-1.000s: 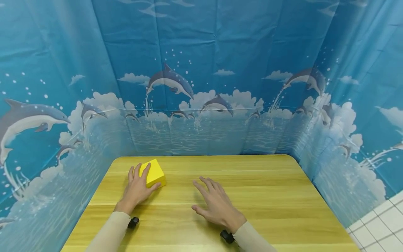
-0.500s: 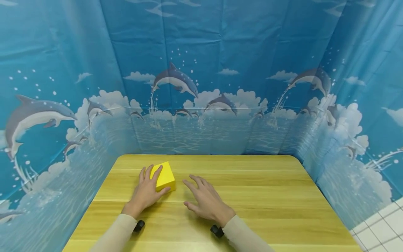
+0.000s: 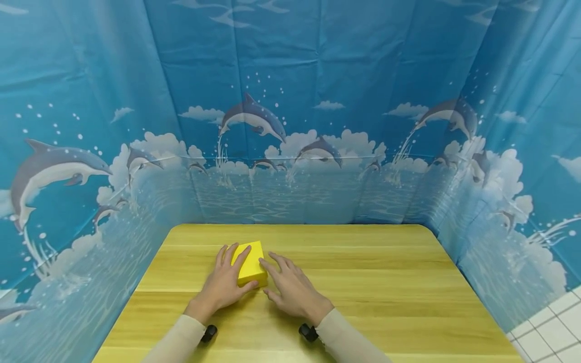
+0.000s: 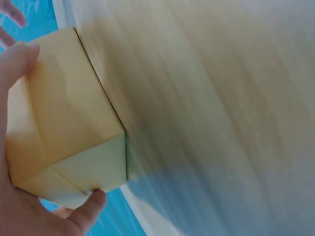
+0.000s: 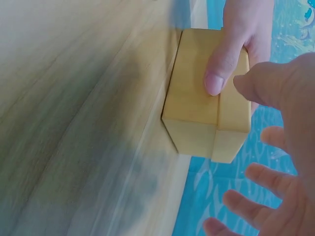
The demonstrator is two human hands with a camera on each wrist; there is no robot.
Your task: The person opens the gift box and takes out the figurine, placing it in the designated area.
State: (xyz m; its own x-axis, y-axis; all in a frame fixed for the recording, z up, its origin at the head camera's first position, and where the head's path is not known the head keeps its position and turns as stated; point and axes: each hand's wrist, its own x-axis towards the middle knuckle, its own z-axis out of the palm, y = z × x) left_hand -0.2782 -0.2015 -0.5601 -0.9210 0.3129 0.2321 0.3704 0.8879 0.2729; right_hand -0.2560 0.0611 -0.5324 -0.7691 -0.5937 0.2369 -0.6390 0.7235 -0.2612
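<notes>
A small yellow box (image 3: 252, 264) with a seam running round it below its top sits on the wooden table, left of centre. My left hand (image 3: 221, 287) grips it from the left, thumb on the near side and fingers spread over the top; the left wrist view shows the box (image 4: 74, 98) between thumb and fingers. Close by its right side is my right hand (image 3: 295, 290), fingers spread and holding nothing, with the index fingertip right at the box's edge. In the right wrist view the right thumb overlaps the lid part of the box (image 5: 192, 78).
The yellow wood-grain table (image 3: 386, 282) has rounded far corners. A blue curtain (image 3: 290, 196) printed with dolphins and clouds stands behind it and along both sides. White floor tiles (image 3: 554, 327) show at the lower right. A black wrist device (image 3: 308, 333) sits at each cuff.
My left hand has slid the box rightward and a little nearer. My right hand has come left, closing the gap to the box. The head view has also shifted slightly.
</notes>
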